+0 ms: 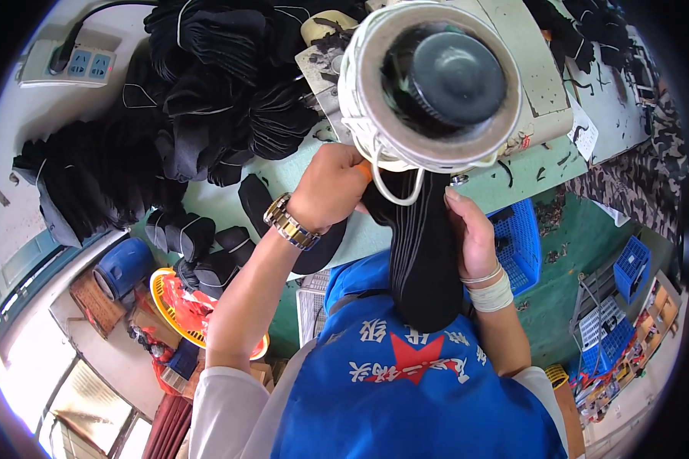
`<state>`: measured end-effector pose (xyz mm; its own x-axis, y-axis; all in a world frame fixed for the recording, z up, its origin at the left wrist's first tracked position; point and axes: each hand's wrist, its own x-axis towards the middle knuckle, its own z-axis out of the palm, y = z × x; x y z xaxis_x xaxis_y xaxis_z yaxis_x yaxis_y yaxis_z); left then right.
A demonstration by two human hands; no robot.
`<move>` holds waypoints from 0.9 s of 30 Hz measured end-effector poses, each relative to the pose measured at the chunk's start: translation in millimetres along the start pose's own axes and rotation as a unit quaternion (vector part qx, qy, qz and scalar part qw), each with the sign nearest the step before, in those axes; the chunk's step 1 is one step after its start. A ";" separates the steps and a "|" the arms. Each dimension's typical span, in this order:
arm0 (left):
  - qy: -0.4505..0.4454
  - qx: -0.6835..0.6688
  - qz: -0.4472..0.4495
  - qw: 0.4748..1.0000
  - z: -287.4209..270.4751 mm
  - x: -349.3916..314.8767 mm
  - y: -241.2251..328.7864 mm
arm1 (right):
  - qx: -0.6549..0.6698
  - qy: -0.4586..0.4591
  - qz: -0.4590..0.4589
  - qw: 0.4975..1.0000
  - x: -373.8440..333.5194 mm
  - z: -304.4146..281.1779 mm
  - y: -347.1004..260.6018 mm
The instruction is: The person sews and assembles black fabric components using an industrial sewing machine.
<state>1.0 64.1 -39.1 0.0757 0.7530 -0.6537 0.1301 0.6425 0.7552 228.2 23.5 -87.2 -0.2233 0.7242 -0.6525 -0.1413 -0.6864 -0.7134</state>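
Worktop (219, 200): pale green, running across the room ahead of the person, dark scraps lying on its right part.
Apron (406, 413): blue, with a red star and white lettering, worn over pale sleeves.
Black stack (425, 252): many thin layers with pale edges, between the two hands; its rounded lower end overlaps the apron, its upper end is hidden under the round machine head.
Left hand (329, 186): curled closed on the stack's upper left edge; something orange shows by its fingertips, partly hidden.
Left wrist: metal watch (292, 222).
Right hand (473, 239): against the stack's right edge, thumb upward; other fingers are hidden, so its grip cannot be told.
Right wrist: white wrap (492, 295).
Round machine head (364, 84): pale, cord-wrapped, dark cap inside.
Black bundles (207, 84): tied, heaped at left.
Blue crate (530, 249): right, beyond the right hand.
Camouflage clothing (624, 187): another person, far right.
Wall socket (88, 64): far left, one plug in.
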 end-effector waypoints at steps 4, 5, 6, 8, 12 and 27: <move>-0.028 -0.112 -0.006 0.993 0.9 -11.3 2.4 | 0.072 -0.100 0.002 0.992 -3.3 -9.4 -0.8; -0.072 -0.224 -0.063 0.970 -2.7 -13.2 1.7 | 0.073 -0.099 0.003 0.992 -3.8 -9.5 -1.3; -0.101 -0.181 -0.100 0.973 -10.4 -9.2 -0.9 | 0.109 -0.099 0.025 0.989 -3.5 -8.5 -5.3; -0.096 -0.147 -0.106 0.979 -11.0 -8.1 2.6 | 0.144 -0.098 0.047 0.984 -3.8 -4.2 -9.6; -0.063 -0.107 -0.108 0.986 -4.5 -6.2 5.3 | 0.120 -0.032 0.066 0.990 -6.5 5.3 -14.8; 0.008 -0.102 -0.021 0.995 3.8 -7.3 -15.9 | 0.175 -0.130 0.108 0.970 -2.7 -0.9 -22.2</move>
<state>2.2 47.8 -46.6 0.0576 0.7254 -0.6859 -0.0701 0.6883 0.7220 232.8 36.8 -69.9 -0.5135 0.5511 -0.6577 -0.3730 -0.8337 -0.4073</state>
